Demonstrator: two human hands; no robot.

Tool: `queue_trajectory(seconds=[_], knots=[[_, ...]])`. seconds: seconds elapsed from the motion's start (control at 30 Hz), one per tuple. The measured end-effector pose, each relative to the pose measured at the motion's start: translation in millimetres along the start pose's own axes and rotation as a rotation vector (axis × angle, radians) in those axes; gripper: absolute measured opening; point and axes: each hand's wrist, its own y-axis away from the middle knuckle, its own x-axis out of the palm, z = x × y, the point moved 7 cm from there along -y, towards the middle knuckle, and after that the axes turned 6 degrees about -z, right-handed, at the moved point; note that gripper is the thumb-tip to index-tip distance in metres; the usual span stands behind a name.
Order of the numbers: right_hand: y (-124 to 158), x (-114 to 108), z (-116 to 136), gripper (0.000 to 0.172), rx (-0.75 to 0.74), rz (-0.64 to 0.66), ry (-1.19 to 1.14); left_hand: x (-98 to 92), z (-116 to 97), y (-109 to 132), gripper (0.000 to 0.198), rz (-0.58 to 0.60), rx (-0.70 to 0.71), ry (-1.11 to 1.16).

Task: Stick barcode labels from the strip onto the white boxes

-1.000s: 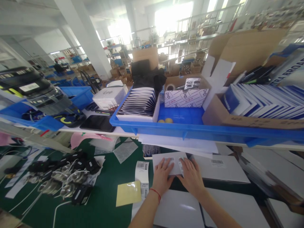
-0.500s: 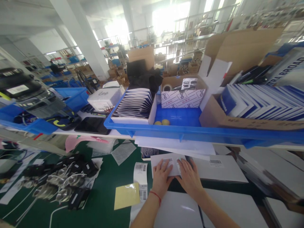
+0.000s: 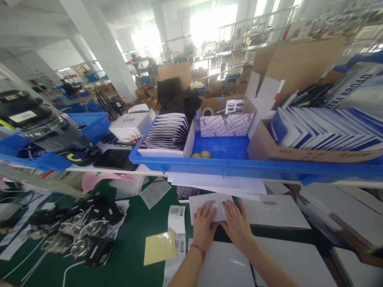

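- Little changed from a second ago: both hands still flat on the same white box [image 3: 206, 203], a touch higher in view; wrists unmoved.
- Left hand [image 3: 204, 225]: open, fingers spread, pressed on the box's near left part, fingertips by a barcode label [image 3: 210, 202]; red string round the wrist.
- Right hand [image 3: 237, 224]: open, palm down on the box's right end, gripping nothing.
- Box: on the green table [image 3: 131, 239], just under the front lip of the blue tray [image 3: 239, 167], beside another white box [image 3: 275, 211] on its right.
- Left of the hands: label strip [image 3: 177, 223] and yellow sheet [image 3: 159, 247], close by.
- Farther left: heap of black adapters [image 3: 80, 227] with cables, well apart.
- Near edge: flat white boxes [image 3: 227, 263] under the forearms.
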Motion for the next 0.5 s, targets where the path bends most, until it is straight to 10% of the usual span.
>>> queue_trajectory(seconds=[0.5], knots=[[3,-23,-26,0.036,0.197,-0.006,-0.412,-10.5,4,-2,0.072,0.012,-0.039,0.264]])
